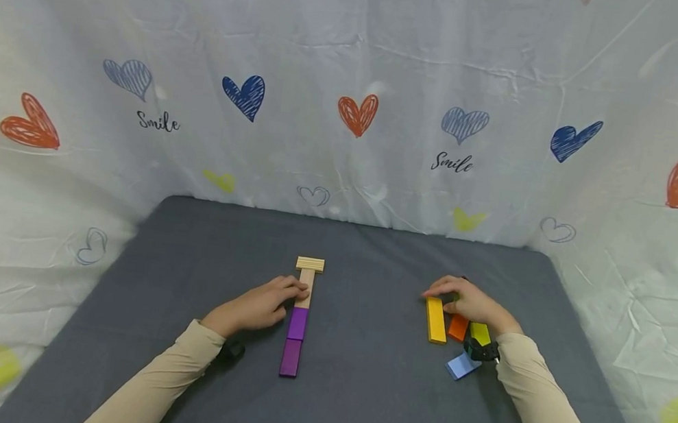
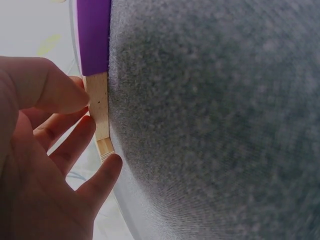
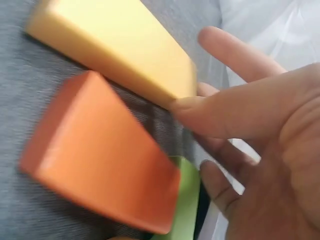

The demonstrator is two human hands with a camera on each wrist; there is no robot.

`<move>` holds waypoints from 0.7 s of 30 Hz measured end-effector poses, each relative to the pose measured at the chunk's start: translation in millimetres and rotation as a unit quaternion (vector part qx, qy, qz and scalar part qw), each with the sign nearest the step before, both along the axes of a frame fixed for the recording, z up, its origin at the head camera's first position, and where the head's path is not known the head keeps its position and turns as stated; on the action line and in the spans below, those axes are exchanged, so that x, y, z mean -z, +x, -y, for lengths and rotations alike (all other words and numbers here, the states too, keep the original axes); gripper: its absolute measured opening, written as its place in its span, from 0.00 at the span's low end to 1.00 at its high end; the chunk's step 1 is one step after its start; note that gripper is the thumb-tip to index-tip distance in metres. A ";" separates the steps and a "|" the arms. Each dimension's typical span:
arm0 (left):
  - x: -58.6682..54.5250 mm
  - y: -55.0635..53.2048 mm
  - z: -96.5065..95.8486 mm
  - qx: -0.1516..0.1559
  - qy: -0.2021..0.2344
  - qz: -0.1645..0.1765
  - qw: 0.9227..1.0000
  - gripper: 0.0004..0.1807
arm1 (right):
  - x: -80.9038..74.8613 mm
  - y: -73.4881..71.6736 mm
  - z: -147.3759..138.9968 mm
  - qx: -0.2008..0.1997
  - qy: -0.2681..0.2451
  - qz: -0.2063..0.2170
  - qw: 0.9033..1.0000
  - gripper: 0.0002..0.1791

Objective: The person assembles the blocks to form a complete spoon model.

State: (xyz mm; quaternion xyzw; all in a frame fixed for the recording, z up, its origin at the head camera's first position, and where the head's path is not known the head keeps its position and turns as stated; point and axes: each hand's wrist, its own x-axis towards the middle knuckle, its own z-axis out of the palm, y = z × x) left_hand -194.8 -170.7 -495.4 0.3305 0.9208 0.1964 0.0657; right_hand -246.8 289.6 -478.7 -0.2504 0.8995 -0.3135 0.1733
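In the head view a line of flat blocks runs away from me: a magenta-purple block, a violet block, then a plain wooden block. Across its far end lies a pale striped wooden piece. The fingers of my left hand touch the plain wooden block from its left side and are not wrapped round it. My right hand is at the far end of a yellow block. In the right wrist view its thumb touches that block's end, while a forefinger extends apart from it.
Beside the yellow block lie an orange block, a lime-green block and a light blue block. A black band circles the right wrist. The grey table meets a white printed curtain behind.
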 end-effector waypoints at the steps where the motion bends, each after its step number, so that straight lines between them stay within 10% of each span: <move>1: 0.1 -0.1 -0.4 0.000 -0.002 0.001 1.000 0.24 | -0.7 -2.3 0.1 -0.004 -0.002 0.015 1.000 0.27; 21: 1.6 -1.1 -1.0 -0.007 -0.009 0.011 1.000 0.24 | -0.4 -20.8 -3.0 -0.009 0.005 0.075 0.997 0.24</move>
